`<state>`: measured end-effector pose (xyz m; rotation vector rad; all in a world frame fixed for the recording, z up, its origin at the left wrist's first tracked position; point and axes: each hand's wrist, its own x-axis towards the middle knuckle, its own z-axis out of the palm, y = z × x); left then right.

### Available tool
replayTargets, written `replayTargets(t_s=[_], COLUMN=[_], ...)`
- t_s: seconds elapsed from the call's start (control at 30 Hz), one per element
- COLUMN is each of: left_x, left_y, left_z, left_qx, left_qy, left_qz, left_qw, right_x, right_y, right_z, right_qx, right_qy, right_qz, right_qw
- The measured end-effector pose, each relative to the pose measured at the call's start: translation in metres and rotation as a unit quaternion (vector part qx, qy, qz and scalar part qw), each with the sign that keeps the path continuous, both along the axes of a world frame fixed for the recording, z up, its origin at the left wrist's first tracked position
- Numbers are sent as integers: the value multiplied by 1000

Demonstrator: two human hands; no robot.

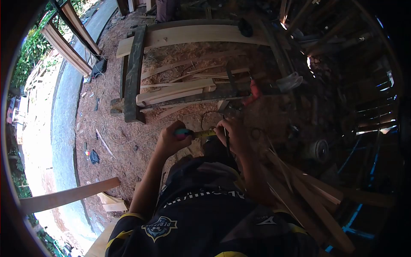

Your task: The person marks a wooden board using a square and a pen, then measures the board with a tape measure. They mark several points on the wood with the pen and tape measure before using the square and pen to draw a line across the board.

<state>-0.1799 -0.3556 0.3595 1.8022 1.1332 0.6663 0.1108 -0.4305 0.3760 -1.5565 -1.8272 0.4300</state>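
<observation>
My left hand (171,138) is closed around the case of a tape measure (183,133), whose teal and pink body shows between the fingers. A short length of yellow tape (204,133) runs from it to my right hand (233,133). The right hand pinches the tape's end and also holds a thin dark stick, perhaps a pencil (227,143). Both hands are close together, low in front of my chest, above the sawdust-covered ground.
A dark wooden frame (133,73) with pale planks (180,91) laid across it stands just beyond my hands. Long boards (192,34) lie further back. Thin wood strips (308,197) fan out at the right. A loose plank (68,196) lies at the lower left.
</observation>
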Motion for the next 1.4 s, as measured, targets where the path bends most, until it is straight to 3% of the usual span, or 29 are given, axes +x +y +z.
replayTargets(t_s=[0.23, 0.5, 0.7, 0.8, 0.93, 1.07, 1.2, 1.4], left_x=[22, 74, 121, 132, 140, 135, 130, 127], left_y=[4, 73, 141, 183, 241, 269, 293, 314], left_z=[11, -28, -97, -142, -205, -262, -273, -283], left_qx=[-21, 12, 5, 34, 52, 14, 33, 35], left_qy=[18, -42, -50, 5, 24, 55, 51, 41], left_qz=[13, 23, 60, 43, 19, 31, 27, 28], left_qw=[1000, 999, 997, 998, 998, 998, 998, 998], right_x=[30, 95, 149, 167, 174, 173, 175, 168], right_y=[-17, 66, 170, 214, 268, 302, 312, 318], right_z=[1, -31, -103, -151, -227, -292, -324, -343], right_qx=[-18, -82, -23, -118, -147, -95, -87, -108], right_qy=[20, 29, -22, -50, -27, 52, 119, 97], right_qz=[-41, 6, 67, 75, 73, 49, 11, -80], right_qw=[999, 996, 997, 989, 986, 993, 989, 986])
